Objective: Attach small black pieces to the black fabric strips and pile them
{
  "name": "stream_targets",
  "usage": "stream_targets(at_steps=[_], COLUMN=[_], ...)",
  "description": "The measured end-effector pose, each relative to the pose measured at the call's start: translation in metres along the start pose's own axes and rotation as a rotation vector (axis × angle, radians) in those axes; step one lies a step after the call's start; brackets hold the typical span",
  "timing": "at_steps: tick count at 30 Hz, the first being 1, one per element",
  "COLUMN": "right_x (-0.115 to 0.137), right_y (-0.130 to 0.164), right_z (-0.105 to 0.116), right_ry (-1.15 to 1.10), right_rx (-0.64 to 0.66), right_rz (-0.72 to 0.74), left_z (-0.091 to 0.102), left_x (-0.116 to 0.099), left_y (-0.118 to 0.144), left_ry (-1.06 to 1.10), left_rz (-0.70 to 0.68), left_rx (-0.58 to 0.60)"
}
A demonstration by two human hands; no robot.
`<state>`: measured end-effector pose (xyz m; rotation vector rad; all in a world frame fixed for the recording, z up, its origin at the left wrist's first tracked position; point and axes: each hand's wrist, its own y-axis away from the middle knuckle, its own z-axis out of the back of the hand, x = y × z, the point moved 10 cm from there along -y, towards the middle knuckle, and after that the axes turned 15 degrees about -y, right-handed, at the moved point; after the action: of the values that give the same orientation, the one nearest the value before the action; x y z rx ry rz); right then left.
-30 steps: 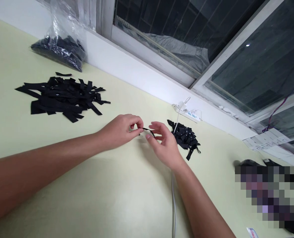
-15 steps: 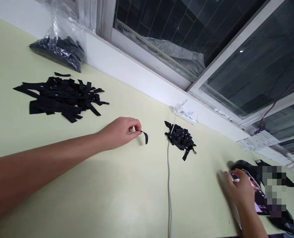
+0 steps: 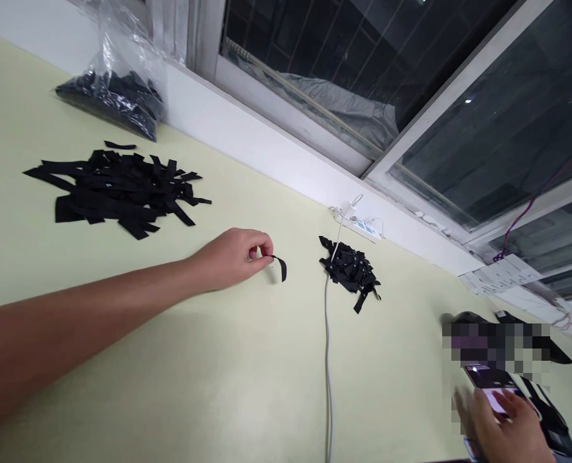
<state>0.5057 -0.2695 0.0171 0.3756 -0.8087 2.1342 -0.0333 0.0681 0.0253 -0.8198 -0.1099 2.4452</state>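
The left hand point(image 3: 235, 257) is stretched out over the table point(image 3: 194, 360), thumb and forefinger pinched on one end of a short black strip point(image 3: 281, 267); the strip's free end curls down toward the table, just left of the cable point(image 3: 328, 360). The right hand point(image 3: 505, 427) is well off to the right of the cable, at the table's near edge, resting on a phone point(image 3: 491, 379) with a lit screen; its fingers lie spread across the phone, partly blurred, so whether they grip it cannot be told. The two hands are well apart.

Just right of the cable's far end lies a small pile point(image 3: 349, 270) of black pieces. The cable runs up to a power strip point(image 3: 360, 224) by the window sill. Far left of the cable sits a big pile point(image 3: 115, 193) of flat black strips, and beyond it a bag point(image 3: 112, 90) of clear plastic holding more.
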Motion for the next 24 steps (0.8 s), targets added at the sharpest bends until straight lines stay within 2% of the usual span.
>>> stream_targets(at_steps=[3, 6, 8, 10, 13, 14, 16, 19, 21, 24], right_x=[0.018, 0.075, 0.138, 0.219, 0.347, 0.38, 0.428, 0.46, 0.464, 0.462], right_y=[0.018, 0.038, 0.056, 0.083, 0.148, 0.167, 0.185, 0.187, 0.184, 0.179], right_z=[0.005, -0.008, -0.022, -0.045, -0.094, -0.11, -0.136, -0.171, -0.187, -0.196], right_ry=[0.009, -0.091, -0.186, -0.329, -0.42, -0.395, -0.347, -0.319, -0.318, -0.353], right_rx=[0.024, 0.096, 0.153, 0.301, 0.719, 0.824, 0.896, 0.913, 0.922, 0.892], right_rz=[-0.01, 0.098, 0.23, 0.422, 0.77, 0.84, 0.897, 0.852, 0.819, 0.796], left_z=[0.0, 0.003, 0.008, 0.014, 0.02, 0.022, 0.025, 0.028, 0.028, 0.025], left_x=[-0.002, -0.001, 0.003, 0.008, 0.017, 0.019, 0.02, 0.022, 0.023, 0.023], left_y=[0.0, -0.001, -0.002, -0.003, -0.004, -0.005, -0.006, -0.006, -0.005, -0.005], left_ry=[0.007, 0.007, 0.015, 0.027, 0.051, 0.059, 0.07, 0.077, 0.088, 0.112], left_rz=[-0.007, -0.003, 0.02, 0.055, 0.094, 0.094, 0.083, 0.079, 0.09, 0.104], left_rx=[-0.004, -0.03, -0.071, -0.119, -0.169, -0.181, -0.206, -0.23, -0.231, -0.22])
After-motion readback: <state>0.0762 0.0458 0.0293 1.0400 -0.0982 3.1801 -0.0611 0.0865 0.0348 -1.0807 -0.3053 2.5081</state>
